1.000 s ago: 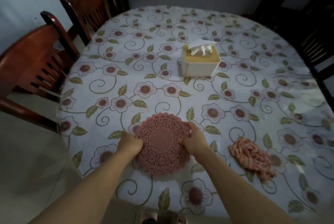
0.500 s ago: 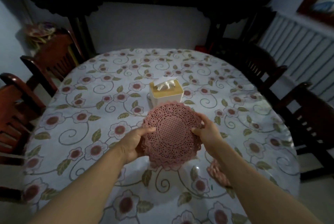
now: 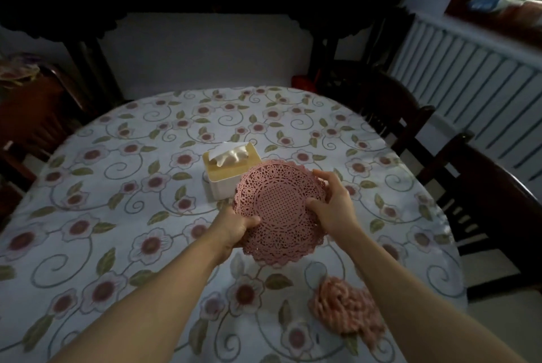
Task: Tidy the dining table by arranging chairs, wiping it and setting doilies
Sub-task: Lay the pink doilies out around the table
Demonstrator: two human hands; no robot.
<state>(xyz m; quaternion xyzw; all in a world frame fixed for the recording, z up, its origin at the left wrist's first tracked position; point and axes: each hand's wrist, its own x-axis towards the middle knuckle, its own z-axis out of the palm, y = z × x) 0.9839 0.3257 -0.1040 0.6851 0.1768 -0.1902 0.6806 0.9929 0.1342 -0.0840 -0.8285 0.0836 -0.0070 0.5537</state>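
Head view: my left hand (image 3: 234,227) and right hand (image 3: 334,207) hold the pink doilies (image 3: 281,213), seemingly a stack, above the floral worktop (image 3: 117,186), fingers curled round opposite edges, just before the tissue box (image 3: 228,169); a pink cloth (image 3: 346,310) lies near my right forearm.

Doilies (image 3: 281,213) between both hands, tissue box (image 3: 227,169) behind, cloth (image 3: 346,308) front-right.

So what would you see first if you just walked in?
The pink doilies, a stack held up over the middle of the table by the left hand and right hand. Just behind them sits a tissue box on the flowery tablecloth, and a pink cloth lies near the front edge.
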